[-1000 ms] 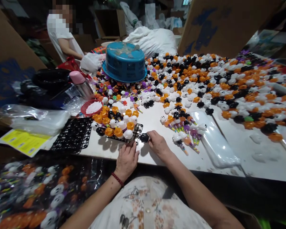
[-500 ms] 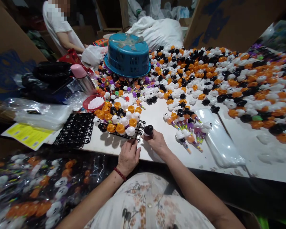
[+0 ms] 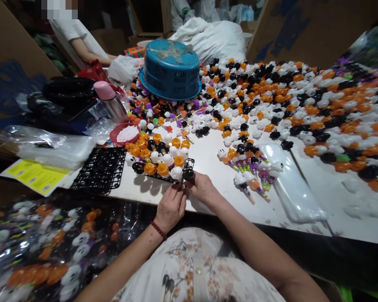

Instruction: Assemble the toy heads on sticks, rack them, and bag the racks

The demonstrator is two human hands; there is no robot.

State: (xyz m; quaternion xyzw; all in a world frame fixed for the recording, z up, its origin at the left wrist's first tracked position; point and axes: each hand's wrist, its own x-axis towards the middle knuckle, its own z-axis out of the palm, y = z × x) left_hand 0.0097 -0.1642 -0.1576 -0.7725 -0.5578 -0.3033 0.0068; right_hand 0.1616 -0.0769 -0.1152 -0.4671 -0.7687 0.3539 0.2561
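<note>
A black plastic grid rack [image 3: 190,162] lies near the table's front edge, filled with round-headed Halloween pieces [image 3: 164,159] in orange, white and black. My right hand [image 3: 202,187] is closed on a black-headed piece [image 3: 189,174], upright over the rack's front right corner. The piece's lower part is hidden by the fingers. At the rack's front edge, my left hand [image 3: 171,205] has its fingers close together, gripping the edge, fingertips near the right hand's. Right of the hands lies a small pile of similar pieces [image 3: 247,165] with patterned purple and yellow stems.
Empty black racks [image 3: 97,170] lie left, beside a red basket [image 3: 124,133] of white material and a pink-capped flask [image 3: 110,100]. An upturned blue basket [image 3: 171,71] stands behind. Clear plastic bags [image 3: 292,188] and a large heap of heads [image 3: 280,92] occupy the right. A person works far left.
My right hand has moved left and slightly down, bringing the black-headed piece from beside the rack to its front right corner. My left hand has barely moved; its fingers are drawn closer together.
</note>
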